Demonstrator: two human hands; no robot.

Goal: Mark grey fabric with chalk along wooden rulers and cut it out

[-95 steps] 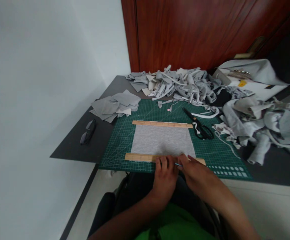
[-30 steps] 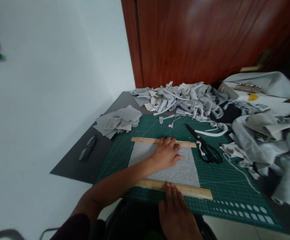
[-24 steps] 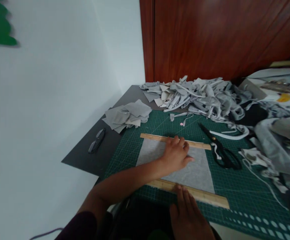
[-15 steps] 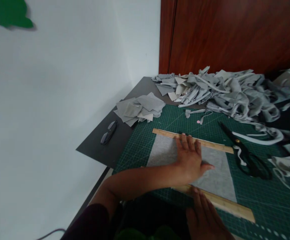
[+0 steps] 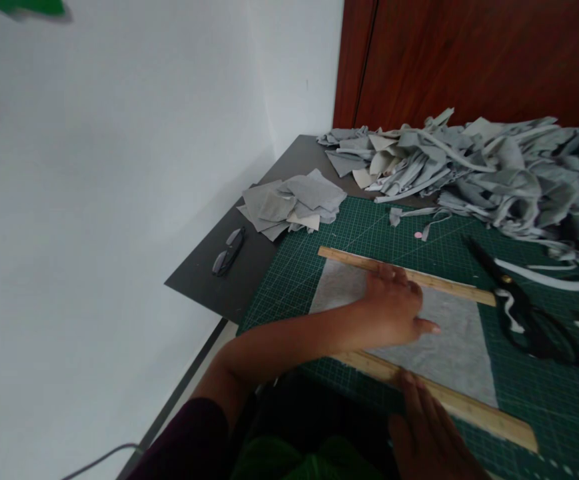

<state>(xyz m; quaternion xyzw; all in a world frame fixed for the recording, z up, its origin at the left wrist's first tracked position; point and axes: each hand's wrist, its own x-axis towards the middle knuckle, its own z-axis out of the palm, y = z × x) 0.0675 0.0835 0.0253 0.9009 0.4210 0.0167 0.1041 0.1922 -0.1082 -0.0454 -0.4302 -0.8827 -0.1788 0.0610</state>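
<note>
A rectangle of light grey fabric lies flat on the green cutting mat between two wooden rulers. Across its far edge runs the thinner wooden ruler; my left hand rests over the fabric with bent fingertips on this ruler and the thumb stretched out to the side. The wider ruler lies along the near edge. My right hand has its extended fingertips on that ruler, and its lower part is cut off by the frame. Black-handled scissors lie right of the fabric.
A large heap of grey fabric scraps fills the back of the table. Several cut fabric pieces are piled at the mat's far left corner. Folded eyeglasses lie on the dark tabletop beside the white wall.
The view has shifted, so everything sits further right. My left hand's fingers, flatter before, are now more bent on the far ruler. My right hand stays on the near ruler.
</note>
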